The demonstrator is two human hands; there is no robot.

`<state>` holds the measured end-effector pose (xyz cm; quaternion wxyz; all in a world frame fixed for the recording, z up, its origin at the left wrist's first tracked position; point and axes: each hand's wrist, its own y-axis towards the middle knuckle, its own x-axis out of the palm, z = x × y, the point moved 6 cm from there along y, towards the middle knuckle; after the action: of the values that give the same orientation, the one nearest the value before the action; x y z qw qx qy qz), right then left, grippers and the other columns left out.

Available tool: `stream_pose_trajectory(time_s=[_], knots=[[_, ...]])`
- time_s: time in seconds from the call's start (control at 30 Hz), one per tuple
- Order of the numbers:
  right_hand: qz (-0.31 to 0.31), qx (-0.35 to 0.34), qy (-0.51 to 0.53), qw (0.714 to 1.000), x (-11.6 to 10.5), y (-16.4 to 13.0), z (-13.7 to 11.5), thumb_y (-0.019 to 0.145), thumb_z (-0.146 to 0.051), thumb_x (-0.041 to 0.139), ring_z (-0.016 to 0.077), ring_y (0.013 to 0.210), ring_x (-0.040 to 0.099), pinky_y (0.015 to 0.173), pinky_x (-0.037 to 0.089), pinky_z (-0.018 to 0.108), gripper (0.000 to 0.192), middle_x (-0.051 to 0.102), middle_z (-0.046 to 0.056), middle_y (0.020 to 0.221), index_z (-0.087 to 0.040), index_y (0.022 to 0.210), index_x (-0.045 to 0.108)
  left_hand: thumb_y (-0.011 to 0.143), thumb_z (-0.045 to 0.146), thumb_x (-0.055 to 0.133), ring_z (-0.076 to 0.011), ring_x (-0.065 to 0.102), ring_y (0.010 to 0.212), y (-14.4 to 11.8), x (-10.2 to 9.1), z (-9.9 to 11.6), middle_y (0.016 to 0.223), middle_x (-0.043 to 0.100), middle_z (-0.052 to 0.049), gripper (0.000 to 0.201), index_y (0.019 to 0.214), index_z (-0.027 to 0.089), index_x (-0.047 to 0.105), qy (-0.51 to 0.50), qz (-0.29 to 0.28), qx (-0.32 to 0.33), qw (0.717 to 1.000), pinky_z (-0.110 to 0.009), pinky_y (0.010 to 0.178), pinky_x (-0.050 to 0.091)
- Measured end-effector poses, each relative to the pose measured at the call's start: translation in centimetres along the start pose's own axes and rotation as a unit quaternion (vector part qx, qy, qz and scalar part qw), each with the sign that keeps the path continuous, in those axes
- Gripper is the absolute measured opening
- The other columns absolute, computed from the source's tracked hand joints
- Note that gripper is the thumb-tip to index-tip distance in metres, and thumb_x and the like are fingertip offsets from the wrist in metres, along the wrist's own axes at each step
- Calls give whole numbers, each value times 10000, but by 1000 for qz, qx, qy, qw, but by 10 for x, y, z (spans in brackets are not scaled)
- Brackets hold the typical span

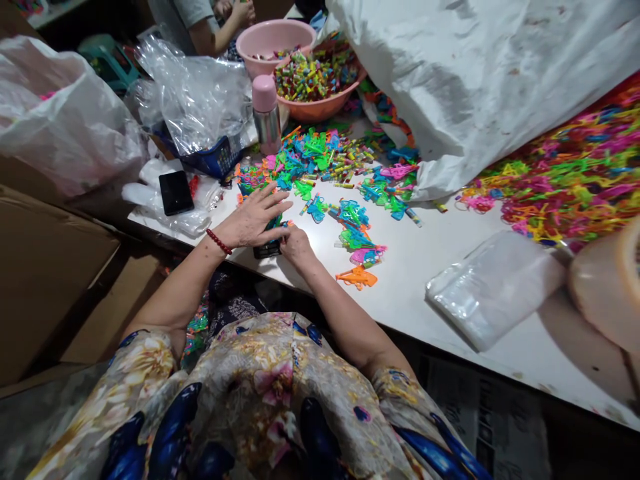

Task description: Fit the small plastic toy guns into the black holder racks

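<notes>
So there's a small dark thing at the table edge, just left of center frame, mostly covered by hands. Left hand is spread flat above it, fingers splayed. Right hand is curled up against its right side, can't tell if it's actually gripping. Bright plastic pieces are heaped just above, and an orange piece lies right of the hands. Little striped tubes fill the orange basin, top center; any print on them is too tiny to read. Phone at left has a dark screen. The printed sheet, lower right, has lettering too dim to make out.
</notes>
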<state>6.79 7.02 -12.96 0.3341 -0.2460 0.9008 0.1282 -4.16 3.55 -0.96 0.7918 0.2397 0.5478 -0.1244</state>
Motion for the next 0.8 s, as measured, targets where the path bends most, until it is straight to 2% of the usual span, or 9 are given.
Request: stream_pose_trajectory(time_s=[0.07, 0.1, 0.23, 0.43, 0.6, 0.8], knots=[[-14, -18, -4, 1000, -1, 1, -2, 836, -199, 596, 248, 823, 629, 740, 440, 334, 83, 716, 112, 938, -200, 917, 615, 821, 627, 783, -445, 237, 1585, 0, 3, 3, 1643, 419, -185, 856, 1511, 204, 503, 28, -31, -5, 999, -667, 1274, 209], [-15, -24, -4, 1000, -2, 1, -3, 830, -210, 605, 248, 819, 627, 735, 441, 334, 90, 719, 107, 938, -205, 919, 614, 791, 636, 810, -458, 221, 1586, 0, 4, 4, 1660, 390, -193, 914, 1526, 201, 484, 42, -42, -13, 998, -676, 1269, 200], [-6, -11, -14, 1000, -5, 2, -1, 836, -161, 545, 250, 838, 635, 744, 448, 333, 117, 727, 104, 940, -209, 907, 624, 864, 443, 786, -432, 215, 1595, 1, 5, 4, 1639, 417, -191, 737, 1488, 170, 505, 77, -54, -39, 995, -631, 1272, 238], [-23, -11, -50, 998, -5, 3, -10, 943, -164, 484, 244, 936, 659, 813, 454, 320, 196, 746, 131, 1031, -178, 992, 674, 844, 251, 707, -400, 276, 1578, 4, 3, 1, 1565, 491, -176, 587, 1402, 165, 549, 56, -37, -29, 997, -610, 1276, 285], [-74, 41, -113, 990, -12, 3, -22, 991, -193, 455, 263, 1009, 681, 833, 458, 319, 265, 752, 156, 1129, -142, 1133, 673, 850, 276, 706, -387, 274, 1581, 6, 3, -3, 1555, 495, -149, 585, 1404, 198, 535, 63, -47, -26, 997, -610, 1276, 306], [-101, 52, -126, 985, -18, 3, -26, 974, -209, 502, 281, 1085, 690, 864, 486, 319, 265, 751, 157, 1159, -138, 1162, 676, 843, 417, 782, -433, 208, 1594, 5, 7, -1, 1595, 433, -206, 727, 1455, 158, 487, 107, -75, -25, 991, -626, 1258, 318]])
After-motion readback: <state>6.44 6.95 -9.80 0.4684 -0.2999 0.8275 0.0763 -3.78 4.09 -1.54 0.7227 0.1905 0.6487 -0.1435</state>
